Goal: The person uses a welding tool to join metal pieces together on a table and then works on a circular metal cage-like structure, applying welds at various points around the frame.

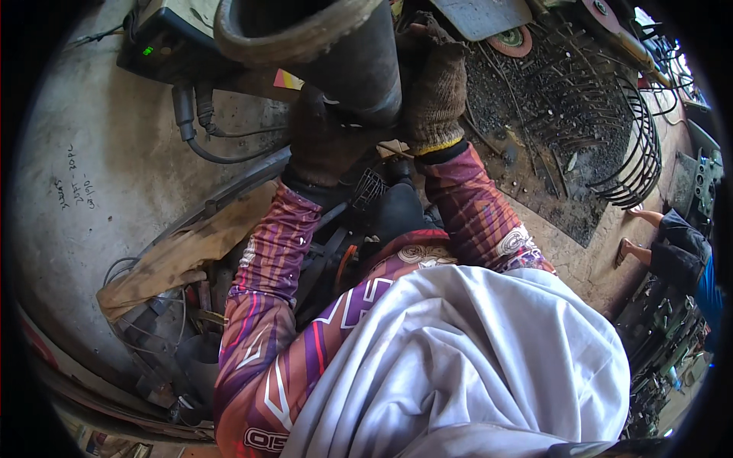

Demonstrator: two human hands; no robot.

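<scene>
A thick dark metal pipe (pixel 355 69) fills the top middle, its wide round rim tilted toward me. Brown knit gloves cover both hands. My left hand (pixel 324 145) presses against the pipe's lower left side, its fingers partly lost in shadow behind the metal. Along the right side, my right hand (pixel 439 99) is closed against the pipe, its yellow-edged cuff showing at the wrist. Between them the two hands hold the pipe up; its far side and most fingertips are hidden. White cloth (pixel 466 359) drapes over my front.
A dark machine (pixel 175 42) with a green display and plugged cables (pixel 187 114) stands at upper left on a grey metal surface (pixel 84 229). Right lie grinding discs (pixel 510 42), a black coil (pixel 637 153) and dark grit. Another person (pixel 679 244) is at far right. A brown cloth (pixel 183 252) lies left.
</scene>
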